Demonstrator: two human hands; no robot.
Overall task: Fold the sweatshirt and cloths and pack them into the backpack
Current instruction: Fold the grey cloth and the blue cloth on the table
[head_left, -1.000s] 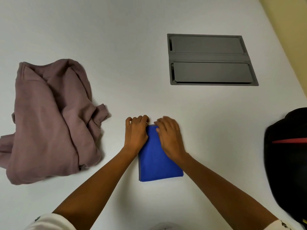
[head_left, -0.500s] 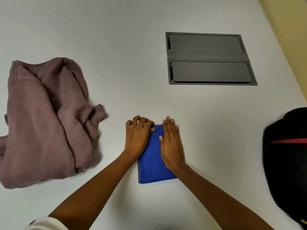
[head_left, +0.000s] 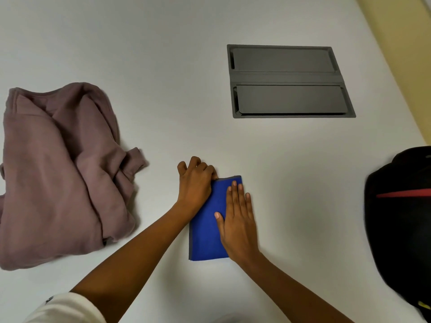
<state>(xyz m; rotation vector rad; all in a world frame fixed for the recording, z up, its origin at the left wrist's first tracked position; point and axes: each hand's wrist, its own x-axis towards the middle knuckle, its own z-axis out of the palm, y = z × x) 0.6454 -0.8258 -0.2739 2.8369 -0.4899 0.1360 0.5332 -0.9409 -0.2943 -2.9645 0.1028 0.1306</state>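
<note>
Pressing folded blue cloth (head_left: 205, 231), a smooth narrow rectangle with grey edging, on near side of grey cable hatch (head_left: 289, 78), under flat straight-fingered right hand (head_left: 238, 222); pinching its far corner with curled left hand (head_left: 194, 185).

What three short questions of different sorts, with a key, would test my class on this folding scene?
1. True or false: the crumpled mauve fleece sweatshirt lies on the white table, outside the black fabric backpack.
2. The right hand lies flat, fingers straight, on: A the folded blue rectangular cloth; B the sweatshirt; C the backpack.
3. On which side of the cloth, by the person's own left and right, does the backpack lie?

Key: 1 true; 2 A; 3 right.
</note>
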